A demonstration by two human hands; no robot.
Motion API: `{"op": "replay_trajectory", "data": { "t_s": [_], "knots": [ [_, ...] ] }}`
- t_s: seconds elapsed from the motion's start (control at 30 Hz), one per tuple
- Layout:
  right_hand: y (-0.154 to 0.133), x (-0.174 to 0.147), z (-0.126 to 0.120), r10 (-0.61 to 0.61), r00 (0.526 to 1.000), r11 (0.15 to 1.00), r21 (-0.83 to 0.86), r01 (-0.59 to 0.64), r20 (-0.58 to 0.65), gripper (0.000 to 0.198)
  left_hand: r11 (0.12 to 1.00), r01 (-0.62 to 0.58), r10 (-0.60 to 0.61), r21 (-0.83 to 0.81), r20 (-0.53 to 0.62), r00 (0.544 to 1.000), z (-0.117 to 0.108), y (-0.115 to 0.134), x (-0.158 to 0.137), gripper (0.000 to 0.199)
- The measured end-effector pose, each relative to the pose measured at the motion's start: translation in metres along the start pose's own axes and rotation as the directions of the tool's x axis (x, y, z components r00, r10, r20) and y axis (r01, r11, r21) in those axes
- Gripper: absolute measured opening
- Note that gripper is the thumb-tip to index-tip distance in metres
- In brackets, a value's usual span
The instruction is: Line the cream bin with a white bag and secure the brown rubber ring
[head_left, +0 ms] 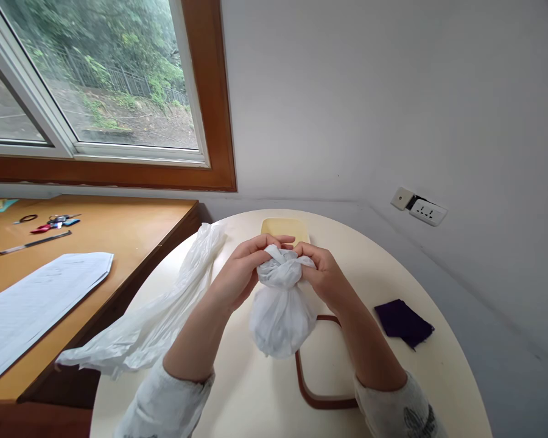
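A white plastic bag (283,322), rounded and full below, hangs over the middle of the round table. Its gathered top is twisted into a knot between my two hands. My left hand (246,267) grips the knot's left side with thumb and fingers. On the other side, my right hand (322,274) pinches the bunched plastic. What the bag contains cannot be made out. Behind my hands lies a pale yellow tray (285,226), partly covered by them. A brown rounded frame (307,392) rests on the table below my right forearm, which hides part of it.
A crumpled white plastic bag (164,316) stretches along the left of the round table (251,401). Dark purple cloth (404,322) lies at the right. The wooden desk (137,225) holds papers (45,298), keys (57,222) and a pen (34,243). A wall socket (428,212) is at right.
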State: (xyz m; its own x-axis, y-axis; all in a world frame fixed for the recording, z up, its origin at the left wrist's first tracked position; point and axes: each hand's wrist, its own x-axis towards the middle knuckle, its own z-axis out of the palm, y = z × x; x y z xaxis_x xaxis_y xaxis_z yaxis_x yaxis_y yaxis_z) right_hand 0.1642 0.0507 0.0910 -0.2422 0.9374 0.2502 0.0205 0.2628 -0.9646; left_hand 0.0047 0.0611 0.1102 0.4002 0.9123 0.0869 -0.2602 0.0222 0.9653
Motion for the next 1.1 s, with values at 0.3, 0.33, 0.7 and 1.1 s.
{"op": "replay_trajectory", "data": {
  "t_s": [0.3, 0.33, 0.7, 1.1],
  "knots": [
    [0.002, 0.000, -0.002, 0.007, 0.992, 1.000, 0.028, -0.004, -0.124, 0.004, 0.996, -0.045, 0.050, 0.077, -0.074, 0.996, 0.000, -0.003, 0.002, 0.004],
    [0.002, 0.000, -0.002, 0.012, 0.991, 0.999, 0.040, -0.007, -0.131, 0.005, 0.994, -0.042, 0.050, 0.098, -0.080, 0.995, 0.000, -0.003, 0.002, 0.005],
    [0.002, -0.001, -0.003, -0.049, 0.998, 0.998, 0.047, 0.050, -0.033, 0.011, 0.995, 0.089, -0.088, -0.034, 0.008, 0.996, -0.003, -0.001, 0.002, 0.007],
    [0.003, -0.001, -0.017, -0.214, 0.971, 0.973, -0.059, 0.221, 0.111, 0.009, 0.990, 0.044, -0.059, -0.131, -0.116, 0.991, -0.007, 0.004, 0.003, 0.005]
  ]
}}
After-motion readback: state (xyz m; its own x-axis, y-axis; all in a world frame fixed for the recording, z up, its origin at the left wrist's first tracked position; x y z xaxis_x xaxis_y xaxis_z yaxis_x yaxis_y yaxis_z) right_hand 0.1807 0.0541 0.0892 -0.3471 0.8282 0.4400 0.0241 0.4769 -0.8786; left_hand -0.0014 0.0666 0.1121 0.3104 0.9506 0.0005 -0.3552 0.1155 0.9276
